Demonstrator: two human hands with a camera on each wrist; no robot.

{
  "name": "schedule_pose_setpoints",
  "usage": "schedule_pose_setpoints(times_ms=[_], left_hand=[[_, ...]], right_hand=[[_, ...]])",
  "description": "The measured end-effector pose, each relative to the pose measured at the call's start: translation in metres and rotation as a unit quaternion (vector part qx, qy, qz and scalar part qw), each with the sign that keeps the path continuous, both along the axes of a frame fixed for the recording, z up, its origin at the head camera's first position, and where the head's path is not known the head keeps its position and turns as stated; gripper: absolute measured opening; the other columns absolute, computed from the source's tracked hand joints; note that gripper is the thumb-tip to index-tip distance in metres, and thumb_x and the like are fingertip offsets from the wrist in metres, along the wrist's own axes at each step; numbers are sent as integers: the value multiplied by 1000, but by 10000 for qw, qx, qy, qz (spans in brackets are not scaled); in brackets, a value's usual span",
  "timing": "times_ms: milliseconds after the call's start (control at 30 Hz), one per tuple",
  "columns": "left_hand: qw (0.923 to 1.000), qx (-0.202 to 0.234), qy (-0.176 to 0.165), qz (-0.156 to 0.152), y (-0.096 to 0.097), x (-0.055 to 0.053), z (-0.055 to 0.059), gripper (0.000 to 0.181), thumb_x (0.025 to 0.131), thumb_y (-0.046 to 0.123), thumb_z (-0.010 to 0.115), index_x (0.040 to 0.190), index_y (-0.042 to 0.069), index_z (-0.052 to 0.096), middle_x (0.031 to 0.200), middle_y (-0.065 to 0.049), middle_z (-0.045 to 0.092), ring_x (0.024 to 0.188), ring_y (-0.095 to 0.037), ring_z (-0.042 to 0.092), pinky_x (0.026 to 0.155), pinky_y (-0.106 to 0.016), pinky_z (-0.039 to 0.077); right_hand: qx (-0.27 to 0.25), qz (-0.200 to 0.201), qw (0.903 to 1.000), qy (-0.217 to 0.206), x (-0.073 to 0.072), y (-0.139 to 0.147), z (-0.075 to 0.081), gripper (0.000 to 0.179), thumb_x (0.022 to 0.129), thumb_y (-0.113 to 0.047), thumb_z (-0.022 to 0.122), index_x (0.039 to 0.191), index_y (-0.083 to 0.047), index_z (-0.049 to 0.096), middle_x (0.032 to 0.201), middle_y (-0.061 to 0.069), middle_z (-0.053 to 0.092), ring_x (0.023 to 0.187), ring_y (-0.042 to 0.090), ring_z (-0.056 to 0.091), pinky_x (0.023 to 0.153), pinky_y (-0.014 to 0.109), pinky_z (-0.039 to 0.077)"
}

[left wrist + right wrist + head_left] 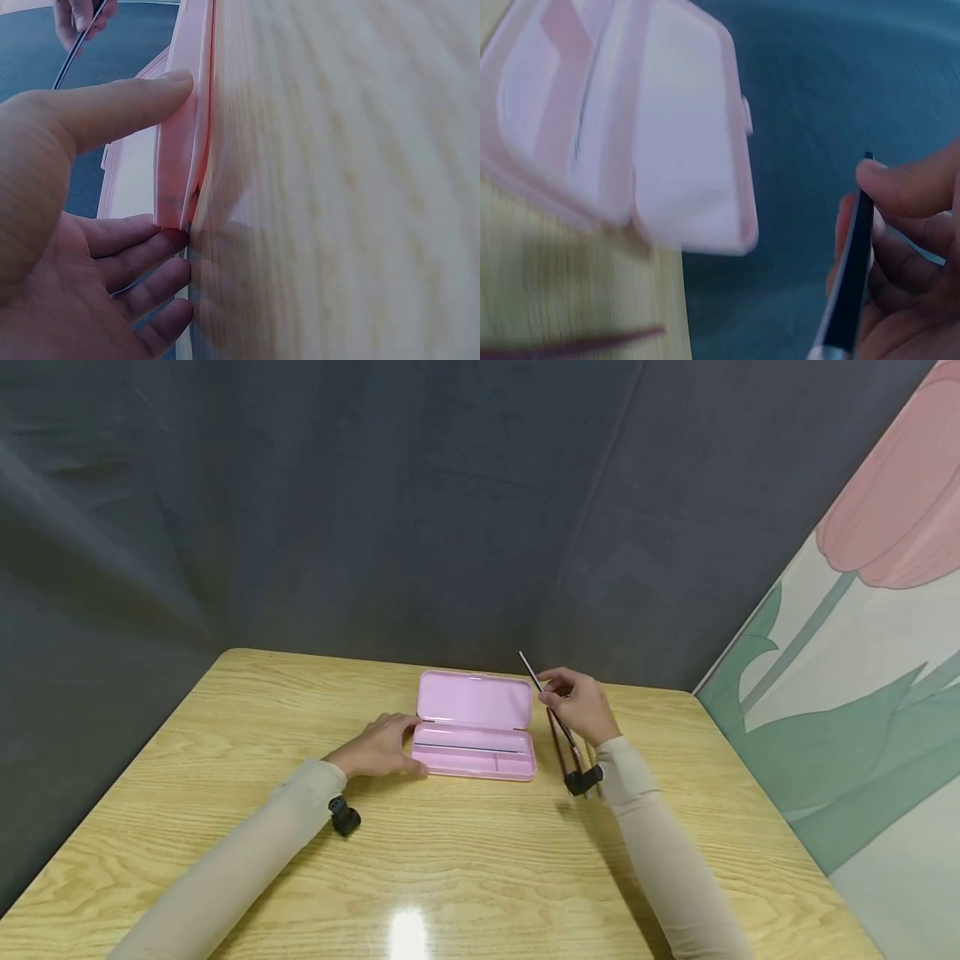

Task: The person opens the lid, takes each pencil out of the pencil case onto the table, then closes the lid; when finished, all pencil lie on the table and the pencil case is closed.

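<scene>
1. The step in hand appears to be moving one brush (pixel 851 277) with the right hand (pixel 576 702) while the left hand (pixel 382 747) steadies the pink box (pixel 477 772).
2. The right hand pinches the brush between thumb and fingers. It is tilted, dark handle end up and metal collar lower, and is held just right of the box, apart from it.
3. The left hand grips the box at its left end: the thumb lies along the front wall, the fingers meet the end.
4. The box stands open on the table (pixel 465 860), its lid (pixel 474 700) folded back on the far side. A thin dark stick (pixel 468 748), perhaps another brush, lies lengthwise inside; a short divider (pixel 497 762) stands in the front part.
5. More brushes or sticks (pixel 557 743) lie on the table below the right hand; its wrist partly covers them, so their number is unclear.
6. If the brush is meant for the box, the next move calls for swinging it left, turning it level with the long side and lowering it beside the stick, with the left hand keeping the box from sliding.
</scene>
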State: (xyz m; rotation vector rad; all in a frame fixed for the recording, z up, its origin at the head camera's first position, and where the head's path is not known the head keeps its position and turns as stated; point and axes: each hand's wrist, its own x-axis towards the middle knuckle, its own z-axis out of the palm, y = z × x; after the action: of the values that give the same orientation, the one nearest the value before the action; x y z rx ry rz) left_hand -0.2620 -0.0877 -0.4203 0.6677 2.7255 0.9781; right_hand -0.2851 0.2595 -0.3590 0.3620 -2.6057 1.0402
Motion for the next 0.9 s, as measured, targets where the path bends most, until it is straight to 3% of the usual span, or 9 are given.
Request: schedule_pose_setpoints(times_ms=[233,533,733,900], left_hand=[[10000,-3,-42,20,0,-2,-2,92,78,42,86,152,6,44,155,-17,46,142,-37,39,119,-57,32],[10000,17,-33,37,-2,1,0,92,78,40,86,152,5,43,156,-18,45,143,-38,38,119,-58,32],[10000,68,-25,61,-4,2,0,92,78,39,86,151,3,44,155,-19,46,141,-38,40,119,-58,32],[9999,67,-1,79,-5,3,0,91,77,39,86,150,4,45,154,-18,48,140,-37,41,118,-57,33]], right_hand=[[-249,-633,9977,-74,7,58,5,25,97,-14,67,119,-6,71,97,15,72,75,2,62,64,18,49],[-193,-1190,9907,-627,14,114,0,32,98,-16,63,127,-1,67,99,14,69,68,3,60,61,22,52],[116,-1455,9850,-917,14,136,-16,35,96,-15,62,126,2,66,96,15,72,66,4,60,59,22,51],[622,-1633,9761,-1291,10,150,-35,36,97,-19,62,126,2,66,104,23,72,70,16,64,60,28,51]])
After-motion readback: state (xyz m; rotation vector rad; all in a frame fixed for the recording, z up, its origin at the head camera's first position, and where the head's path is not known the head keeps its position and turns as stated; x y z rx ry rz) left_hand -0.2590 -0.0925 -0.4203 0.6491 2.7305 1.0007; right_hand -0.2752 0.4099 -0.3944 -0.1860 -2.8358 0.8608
